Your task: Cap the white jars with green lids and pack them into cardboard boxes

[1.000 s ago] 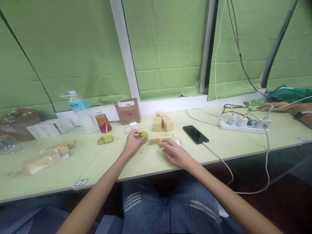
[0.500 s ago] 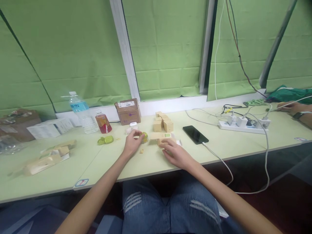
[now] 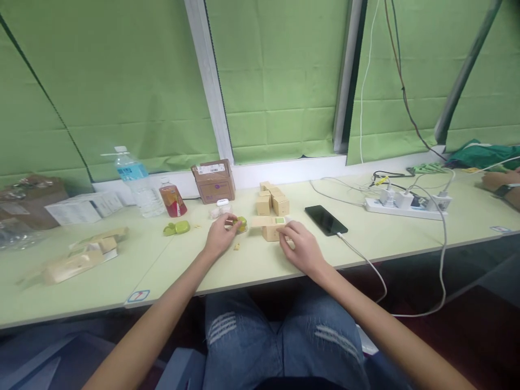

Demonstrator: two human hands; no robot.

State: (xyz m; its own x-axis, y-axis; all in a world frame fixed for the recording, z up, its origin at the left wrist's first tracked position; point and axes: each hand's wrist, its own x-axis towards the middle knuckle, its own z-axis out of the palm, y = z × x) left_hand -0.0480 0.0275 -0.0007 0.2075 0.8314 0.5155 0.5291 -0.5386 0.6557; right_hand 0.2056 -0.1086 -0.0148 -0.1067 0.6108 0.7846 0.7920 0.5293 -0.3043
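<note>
My left hand has its thumb and fingers closed on a small yellow-green case, resting on or just above the table. Beside it, my right hand pinches the right end of a small tan cardboard box. That box has its flap spread out, with a green patch on it; the inside is hidden from me. A tiny tan scrap lies in front of the case. Farther left sits another yellow-green case.
Behind the open box stand several small tan boxes. A phone on a cable and a power strip lie to the right. Leftward are a red-labelled bottle, a water bottle and opened packaging. Another person's arm shows far right.
My right hand has slid right along the cardboard box to its end, and its fingers have drawn closer together. My left hand keeps the case. The other person's hand has moved right, partly out of view.
</note>
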